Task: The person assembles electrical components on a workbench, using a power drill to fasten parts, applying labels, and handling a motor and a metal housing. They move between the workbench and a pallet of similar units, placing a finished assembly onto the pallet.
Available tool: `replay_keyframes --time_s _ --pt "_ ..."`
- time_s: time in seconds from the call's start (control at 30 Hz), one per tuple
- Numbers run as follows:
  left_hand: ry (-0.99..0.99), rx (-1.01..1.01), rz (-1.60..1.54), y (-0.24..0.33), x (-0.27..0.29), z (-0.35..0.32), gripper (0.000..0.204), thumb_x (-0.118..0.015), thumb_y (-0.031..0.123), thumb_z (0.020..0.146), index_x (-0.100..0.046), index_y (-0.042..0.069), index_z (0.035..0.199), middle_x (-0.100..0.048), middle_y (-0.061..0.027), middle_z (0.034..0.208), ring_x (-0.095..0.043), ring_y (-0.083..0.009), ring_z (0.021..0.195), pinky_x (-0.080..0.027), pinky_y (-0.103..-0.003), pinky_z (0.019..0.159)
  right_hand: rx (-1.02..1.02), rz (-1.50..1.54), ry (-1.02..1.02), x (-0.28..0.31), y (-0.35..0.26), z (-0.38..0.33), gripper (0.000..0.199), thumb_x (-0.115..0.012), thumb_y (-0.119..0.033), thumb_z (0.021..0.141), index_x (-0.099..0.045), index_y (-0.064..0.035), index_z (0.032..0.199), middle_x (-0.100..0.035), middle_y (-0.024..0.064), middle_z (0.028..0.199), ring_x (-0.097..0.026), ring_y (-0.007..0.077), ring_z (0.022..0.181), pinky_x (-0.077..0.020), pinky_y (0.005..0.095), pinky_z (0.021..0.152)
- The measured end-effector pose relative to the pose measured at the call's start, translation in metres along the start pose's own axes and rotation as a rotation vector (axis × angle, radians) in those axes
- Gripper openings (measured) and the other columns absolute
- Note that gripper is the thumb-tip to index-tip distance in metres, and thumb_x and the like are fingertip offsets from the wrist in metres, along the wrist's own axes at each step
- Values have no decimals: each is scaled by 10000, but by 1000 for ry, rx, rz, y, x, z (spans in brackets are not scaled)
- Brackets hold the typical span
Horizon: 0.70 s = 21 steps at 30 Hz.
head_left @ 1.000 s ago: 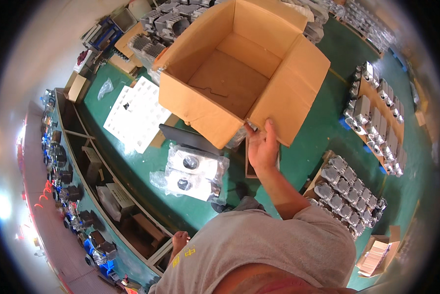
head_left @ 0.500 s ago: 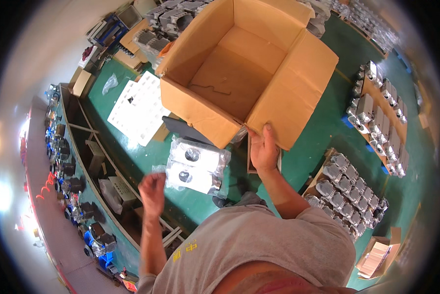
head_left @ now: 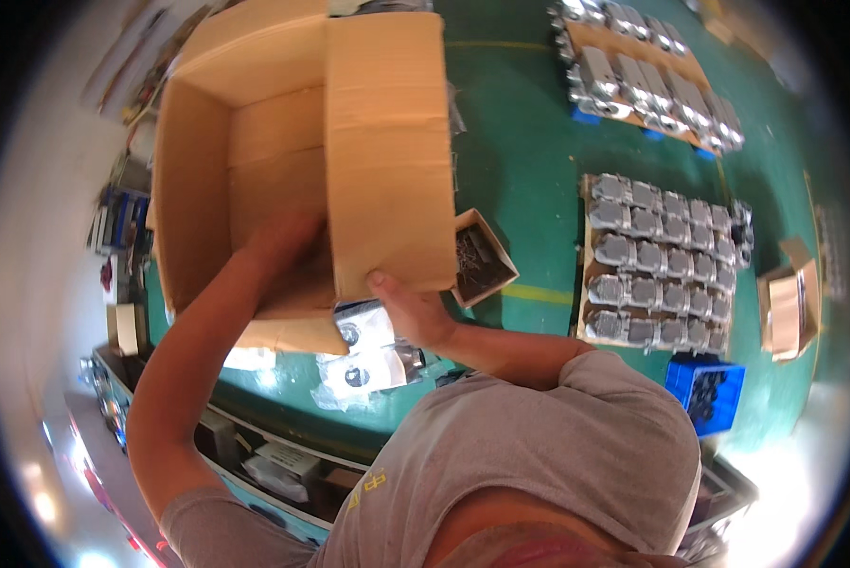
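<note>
A large open cardboard box (head_left: pixel 193 189) is tilted up in front of me. My right hand (head_left: pixel 414 310) grips the lower corner of its right flap (head_left: pixel 392 151), the thumb on the near face. Deep inside the box is my left hand (head_left: pixel 297 225), blurred and shaded, its fingers partly behind the flap; I cannot tell whether it holds anything. Below the box lie white-and-silver parts in clear plastic wrap (head_left: pixel 373 367), partly covered by the box and my right hand.
A small open carton (head_left: pixel 482 260) with thin dark pieces stands right of the box. Farther right are a pallet of grey metal castings (head_left: pixel 657 256), another with silver housings (head_left: pixel 633 80), a blue crate (head_left: pixel 704 393) and an open carton (head_left: pixel 789 308). A workbench (head_left: pixel 94 464) curves along the left.
My left hand has moved from beside the wrapped parts into the box. The view has turned, and the box now sits farther left. My right hand still grips the flap.
</note>
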<state>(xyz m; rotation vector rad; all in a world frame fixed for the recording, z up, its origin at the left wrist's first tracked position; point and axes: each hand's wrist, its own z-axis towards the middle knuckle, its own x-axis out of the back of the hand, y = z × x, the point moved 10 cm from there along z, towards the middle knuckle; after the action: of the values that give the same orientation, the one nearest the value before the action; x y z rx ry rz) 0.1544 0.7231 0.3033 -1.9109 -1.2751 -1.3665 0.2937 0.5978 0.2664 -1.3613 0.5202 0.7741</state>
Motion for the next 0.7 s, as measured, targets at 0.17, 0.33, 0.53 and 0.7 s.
replay_keyframes --time_s 0.17,0.33,0.53,0.7 --pt "-78 -42 150 37 -12 25 324 -524 202 948 -635 98 1235 -662 -227 1192 -627 -411 1107 -505 -485 919 19 -76 -4 9 -27 -9 285 -582 -204 1027 -600 -8 1232 -639 51 1168 -583 122 1071 -488 289 916" --pt "51 -141 -52 -28 -34 37 229 -566 93 889 -665 60 1093 -692 -222 1091 -662 -421 997 -538 -485 842 -12 -291 23 5 -30 -22 284 -591 -201 1020 -606 0 1221 -644 64 1165 -592 128 1070 -493 295 911" --pt "-65 -177 386 49 -5 33 110 -619 89 816 -710 36 847 -699 -203 953 -676 -391 926 -542 -482 773 84 -122 7 35 -24 -31 268 -609 -143 1001 -590 -33 1244 -613 27 1193 -570 126 1085 -463 310 950" --pt "-18 -243 333 42 -19 20 151 -623 121 808 -714 22 876 -692 -233 914 -677 -418 879 -536 -497 754 106 -17 22 27 -28 -36 312 -555 -96 1008 -534 -93 1320 -568 -7 1261 -524 113 1158 -393 306 1034"
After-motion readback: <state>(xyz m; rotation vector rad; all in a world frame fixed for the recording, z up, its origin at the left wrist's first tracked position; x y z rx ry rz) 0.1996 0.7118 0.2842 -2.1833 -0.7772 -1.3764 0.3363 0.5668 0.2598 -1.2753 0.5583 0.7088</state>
